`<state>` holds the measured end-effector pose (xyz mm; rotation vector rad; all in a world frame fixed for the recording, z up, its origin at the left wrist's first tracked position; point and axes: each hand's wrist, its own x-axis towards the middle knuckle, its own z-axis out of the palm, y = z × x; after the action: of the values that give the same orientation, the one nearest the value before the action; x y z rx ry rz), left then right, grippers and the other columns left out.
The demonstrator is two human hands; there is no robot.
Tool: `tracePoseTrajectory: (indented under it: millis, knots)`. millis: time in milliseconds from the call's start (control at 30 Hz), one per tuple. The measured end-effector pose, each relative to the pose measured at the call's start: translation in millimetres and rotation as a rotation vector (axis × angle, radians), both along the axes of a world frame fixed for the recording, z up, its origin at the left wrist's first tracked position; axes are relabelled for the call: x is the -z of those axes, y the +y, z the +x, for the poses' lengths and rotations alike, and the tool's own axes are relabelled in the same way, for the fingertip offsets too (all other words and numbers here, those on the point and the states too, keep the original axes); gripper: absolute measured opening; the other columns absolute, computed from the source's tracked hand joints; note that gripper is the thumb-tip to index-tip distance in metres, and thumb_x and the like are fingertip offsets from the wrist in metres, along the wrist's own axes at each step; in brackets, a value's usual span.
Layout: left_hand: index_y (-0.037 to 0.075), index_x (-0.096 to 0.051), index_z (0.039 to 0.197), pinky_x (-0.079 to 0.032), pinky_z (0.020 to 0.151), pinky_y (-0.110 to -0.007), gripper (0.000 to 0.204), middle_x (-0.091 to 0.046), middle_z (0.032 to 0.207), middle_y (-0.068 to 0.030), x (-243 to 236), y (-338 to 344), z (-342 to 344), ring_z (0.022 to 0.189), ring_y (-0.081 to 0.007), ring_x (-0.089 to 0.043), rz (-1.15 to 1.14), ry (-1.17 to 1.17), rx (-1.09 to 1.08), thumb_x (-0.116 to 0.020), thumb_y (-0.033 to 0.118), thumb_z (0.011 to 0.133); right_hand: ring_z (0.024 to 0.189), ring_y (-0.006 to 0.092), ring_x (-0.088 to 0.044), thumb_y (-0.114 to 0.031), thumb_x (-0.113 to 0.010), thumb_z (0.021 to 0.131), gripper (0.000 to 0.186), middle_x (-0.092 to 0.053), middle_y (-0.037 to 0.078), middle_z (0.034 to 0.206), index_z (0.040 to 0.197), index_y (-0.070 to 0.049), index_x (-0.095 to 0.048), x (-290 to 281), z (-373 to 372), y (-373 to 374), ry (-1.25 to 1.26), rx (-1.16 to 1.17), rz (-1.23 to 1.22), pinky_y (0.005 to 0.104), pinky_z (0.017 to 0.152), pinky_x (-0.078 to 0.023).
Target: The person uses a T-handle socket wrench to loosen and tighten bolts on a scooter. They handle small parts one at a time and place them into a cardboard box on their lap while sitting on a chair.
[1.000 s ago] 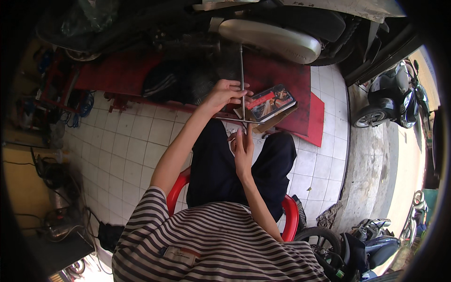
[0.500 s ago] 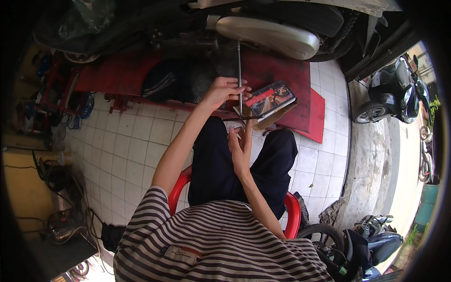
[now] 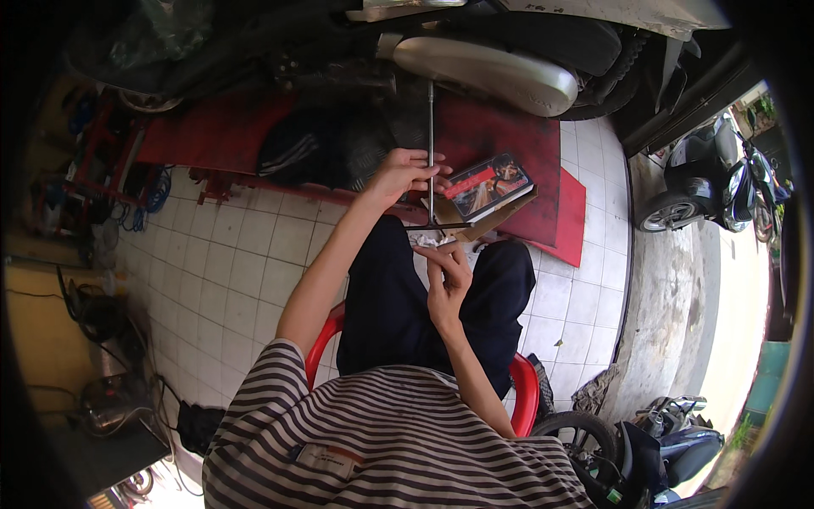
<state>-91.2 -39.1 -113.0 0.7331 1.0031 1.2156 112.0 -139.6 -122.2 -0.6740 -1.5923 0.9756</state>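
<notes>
A long-shafted T-handle wrench [image 3: 431, 127] stretches from beneath the silver engine cover [image 3: 487, 75] of a motorcycle toward my knees. My left hand [image 3: 398, 178] has its fingers loosely around the shaft, a little above the crossbar. Below that crossbar is my right hand [image 3: 449, 284], with bent fingers apart and the index finger stretched out; nothing shows in its grasp. The wrench's far end is hidden under the cover.
A picture-printed box [image 3: 493, 188] lies with open brown cardboard [image 3: 500, 219] on the red lift platform [image 3: 517, 140]. I sit on a red chair [image 3: 526, 394]. A parked scooter [image 3: 708, 174] stands at the right, and cables [image 3: 157, 365] trail at the left.
My right hand has dropped away from the wrench's crossbar, and its fingers have bent. The crossbar has turned a little. My left hand stays at the shaft.
</notes>
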Motion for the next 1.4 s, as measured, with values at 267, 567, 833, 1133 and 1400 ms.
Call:
tracePoseTrajectory:
  millis: [267,567,833,1133,1400]
  knots:
    - [-0.004,-0.057,0.127,-0.061,0.083,-0.034,0.034,-0.071,0.107,-0.0169,-1.6,-88.0,10.9,0.091,-0.0250,-0.074,-0.049,-0.017,-0.111,-0.060,0.018,0.101,0.061,0.0010,-0.035,-0.003,-0.057,0.099,0.014,-0.051,-0.004,0.082,0.112,0.000,-0.061,15.9,32.3,24.9,0.170,0.385,-0.268,0.0191,0.052,-0.023]
    - [-0.003,-0.058,0.119,-0.062,0.076,-0.033,0.030,-0.072,0.104,-0.0199,89.3,-200.2,42.6,0.088,-0.0285,-0.075,-0.174,-0.103,-0.065,-0.060,0.021,0.102,0.068,0.0056,-0.053,-0.028,-0.058,0.104,0.031,-0.066,0.003,0.084,0.120,-0.002,-0.064,7.6,-58.4,191.8,-0.233,-0.054,-0.336,0.0230,0.061,-0.043]
    - [-0.004,-0.057,0.118,-0.060,0.071,-0.027,0.029,-0.073,0.103,-0.0179,114.0,-205.1,37.5,0.087,-0.0253,-0.075,-0.101,-0.113,0.004,-0.059,0.021,0.103,0.085,0.0115,-0.064,-0.033,-0.050,0.107,0.028,-0.070,0.000,0.109,0.120,-0.011,-0.061,12.7,-140.2,278.4,0.202,-0.346,-0.919,0.0307,0.069,-0.049]
    - [-0.006,-0.055,0.118,-0.060,0.069,-0.028,0.029,-0.072,0.101,-0.0191,118.0,-203.7,34.4,0.087,-0.0266,-0.075,-0.121,-0.169,0.010,-0.055,0.020,0.105,0.076,0.0072,-0.055,-0.028,-0.052,0.106,0.014,-0.066,-0.005,0.094,0.110,-0.017,-0.061,9.7,-161.3,297.8,0.507,-0.392,-1.099,0.0292,0.065,-0.041]
    - [-0.006,-0.056,0.118,-0.061,0.069,-0.029,0.030,-0.072,0.100,-0.0190,117.2,-202.9,33.1,0.087,-0.0274,-0.075,-0.102,-0.110,0.024,-0.056,0.020,0.104,0.073,0.0026,-0.053,-0.024,-0.056,0.104,0.009,-0.065,-0.010,0.090,0.108,-0.018,-0.062,9.3,-159.0,295.5,0.529,-0.441,-1.153,0.0262,0.064,-0.038]
